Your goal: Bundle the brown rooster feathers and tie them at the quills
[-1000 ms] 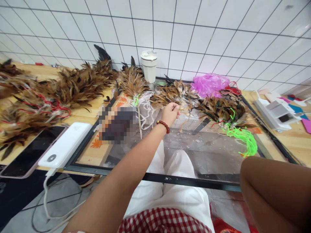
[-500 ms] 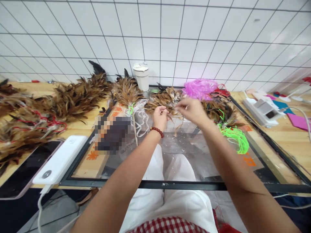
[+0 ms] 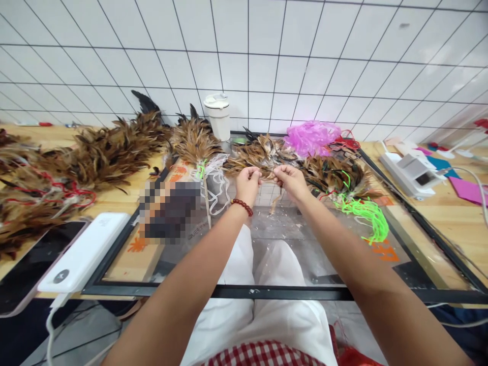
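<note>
Both hands hover over a glass panel with a black frame [image 3: 290,292], close together, fingertips apart by a small gap. My left hand [image 3: 247,185], with a bead bracelet at its wrist, is closed in a pinch; what it grips is too small to name. My right hand [image 3: 293,182] also pinches, and a thin pale bit shows at its fingertips. Right behind them lies a pile of brown feathers [image 3: 261,151]. A feather bundle [image 3: 194,140] tied with green string on a stick lies to the left. More brown feathers [image 3: 335,173] lie to the right, beside bright green strings [image 3: 369,218].
A white lidded cup [image 3: 218,119] stands against the tiled wall. A pink plastic bag [image 3: 312,138] sits behind the feathers. At left are a long feather garland [image 3: 118,147], a white power bank [image 3: 86,254] and a phone [image 3: 41,259]. A grey-white device [image 3: 409,173] stands at right.
My right hand has come down slightly and its fingers have drawn together in a pinch near my left hand. The left hand stays nearly in place. The view has shifted a little.
</note>
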`<state>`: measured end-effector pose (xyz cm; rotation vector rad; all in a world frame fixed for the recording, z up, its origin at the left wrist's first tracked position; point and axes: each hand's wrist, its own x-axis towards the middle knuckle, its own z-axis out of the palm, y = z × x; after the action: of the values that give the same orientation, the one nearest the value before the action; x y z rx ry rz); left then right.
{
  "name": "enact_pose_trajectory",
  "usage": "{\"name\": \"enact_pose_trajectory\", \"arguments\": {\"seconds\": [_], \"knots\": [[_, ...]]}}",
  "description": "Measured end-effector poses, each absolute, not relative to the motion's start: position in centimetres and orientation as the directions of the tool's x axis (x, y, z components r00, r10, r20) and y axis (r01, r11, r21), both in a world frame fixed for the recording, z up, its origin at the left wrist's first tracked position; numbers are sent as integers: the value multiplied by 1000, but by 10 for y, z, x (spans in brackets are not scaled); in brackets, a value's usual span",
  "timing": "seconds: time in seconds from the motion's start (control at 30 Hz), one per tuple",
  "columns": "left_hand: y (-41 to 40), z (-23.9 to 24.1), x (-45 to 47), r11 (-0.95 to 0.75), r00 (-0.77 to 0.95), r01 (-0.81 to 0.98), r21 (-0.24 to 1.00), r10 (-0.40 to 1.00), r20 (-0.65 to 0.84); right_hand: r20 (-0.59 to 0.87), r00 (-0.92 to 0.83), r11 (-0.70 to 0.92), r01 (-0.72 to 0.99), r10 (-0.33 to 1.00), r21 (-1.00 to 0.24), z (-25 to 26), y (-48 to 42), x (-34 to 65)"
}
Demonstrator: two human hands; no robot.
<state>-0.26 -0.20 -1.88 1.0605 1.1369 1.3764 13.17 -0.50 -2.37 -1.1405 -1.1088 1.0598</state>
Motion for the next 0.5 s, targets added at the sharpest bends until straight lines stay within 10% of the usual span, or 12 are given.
{"name": "enact_pose_trajectory", "arguments": {"seconds": [0.3,0.5], "knots": [[-3,-29,-1,-84,86,78,993,993,78,207,132,216,-56,969,-975,-25,-8,130],[-2,-22,-4,-27,-30,-48,999,999,25,418,246,283,442,875,-851,-35,-2,163]]}}
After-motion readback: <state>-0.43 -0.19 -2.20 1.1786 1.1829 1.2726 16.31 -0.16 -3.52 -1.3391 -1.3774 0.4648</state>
